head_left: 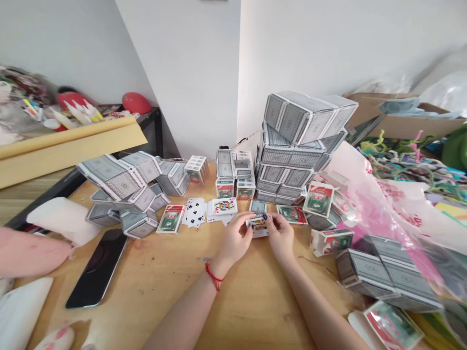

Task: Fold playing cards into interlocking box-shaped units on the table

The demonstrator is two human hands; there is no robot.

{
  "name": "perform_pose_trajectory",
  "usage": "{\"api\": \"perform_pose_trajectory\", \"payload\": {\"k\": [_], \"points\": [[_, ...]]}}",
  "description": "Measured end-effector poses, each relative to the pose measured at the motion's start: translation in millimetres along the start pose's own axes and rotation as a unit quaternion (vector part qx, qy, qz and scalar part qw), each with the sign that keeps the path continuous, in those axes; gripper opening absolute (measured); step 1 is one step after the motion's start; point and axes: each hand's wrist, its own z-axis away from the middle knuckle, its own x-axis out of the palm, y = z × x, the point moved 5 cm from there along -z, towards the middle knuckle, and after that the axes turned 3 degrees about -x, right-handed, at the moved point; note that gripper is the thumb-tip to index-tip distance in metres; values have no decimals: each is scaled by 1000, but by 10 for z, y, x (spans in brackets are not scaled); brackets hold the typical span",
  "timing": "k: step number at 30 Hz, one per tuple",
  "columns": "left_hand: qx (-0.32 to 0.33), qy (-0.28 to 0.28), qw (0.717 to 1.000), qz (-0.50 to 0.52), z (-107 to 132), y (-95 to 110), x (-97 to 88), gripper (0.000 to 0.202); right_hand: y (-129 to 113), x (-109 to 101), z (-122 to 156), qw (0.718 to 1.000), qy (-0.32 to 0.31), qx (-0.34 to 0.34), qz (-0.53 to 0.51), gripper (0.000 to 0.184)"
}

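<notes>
Near the middle of the table, my left hand (235, 239) and my right hand (281, 237) hold a playing card (260, 224) between them, pinched at its two sides. It shows a picture face, and the fingers cover its edges; whether there is more than one card I cannot tell. A red thread bracelet (214, 276) circles my left wrist. Just beyond the fingers lies a grey-backed card (257, 207). To the left are a face-up pile with a queen on top (223, 206) and some spread spade cards (194, 212). A red-and-green card box (292, 214) lies beside my right hand.
A tall stack of grey blocks built from cards (288, 170) stands at the back right, with more card blocks (124, 180) at left. A black phone (97, 270) lies on the left. Several card boxes (318, 198), plastic bags (379, 194) and a carton (397, 124) crowd the right.
</notes>
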Motion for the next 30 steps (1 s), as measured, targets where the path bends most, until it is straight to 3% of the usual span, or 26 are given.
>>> {"api": "perform_pose_trajectory", "payload": {"k": [8, 12, 14, 17, 19, 24, 27, 30], "points": [[19, 60, 995, -71, -36, -54, -80, 24, -42, 110, 16, 995, -60, 25, -81, 28], [-17, 110, 992, -55, -37, -91, -151, 20, -30, 179, 45, 987, -94, 29, -124, 27], [-46, 108, 993, -10, -37, -109, -149, 18, -4, 176, 35, 989, -96, 24, -111, 26], [-102, 44, 987, 115, -55, -132, -75, 22, 29, 132, 6, 993, -78, 20, -91, 25], [-143, -17, 969, 200, -70, -140, -14, 25, 42, 111, -2, 992, -76, 35, -96, 25], [-264, -145, 878, 371, -47, -162, 73, 22, 51, 118, 19, 970, -90, 111, -195, 22], [-301, -190, 840, 411, -6, -150, 77, 22, 43, 139, 29, 960, -109, 128, -224, 20], [-306, -206, 835, 409, 6, -142, 64, 25, 31, 145, 31, 957, -117, 123, -235, 20]]}}
